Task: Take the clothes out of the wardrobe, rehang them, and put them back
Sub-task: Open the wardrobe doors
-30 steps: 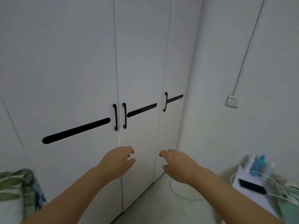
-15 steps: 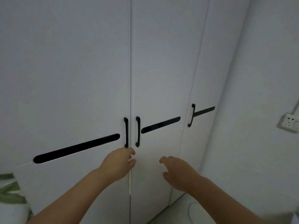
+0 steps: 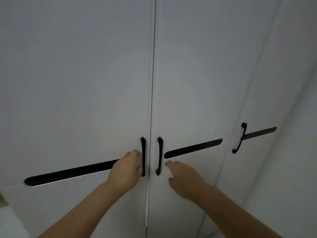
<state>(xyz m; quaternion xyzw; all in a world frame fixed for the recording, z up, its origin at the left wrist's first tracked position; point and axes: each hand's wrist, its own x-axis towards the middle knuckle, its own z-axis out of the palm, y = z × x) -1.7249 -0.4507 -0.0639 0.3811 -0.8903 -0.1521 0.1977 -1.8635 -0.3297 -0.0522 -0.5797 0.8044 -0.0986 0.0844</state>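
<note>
The white wardrobe fills the view with its doors closed, so no clothes show. Two black vertical handles flank the centre seam. My left hand is up against the left door handle; its loosely curled fingertips reach the bar from the left without wrapping round it. My right hand hovers just right of the right door handle, fingers stretched toward it and a little short of touching. Neither hand holds anything.
A third door further right has its own black handle. Long black slots run across the doors at handle height. A plain wall closes off the right side.
Both hands have risen from below the handles up to handle height. The left hand has reached its handle. The view has moved closer to the doors, and the wall socket has left the frame.
</note>
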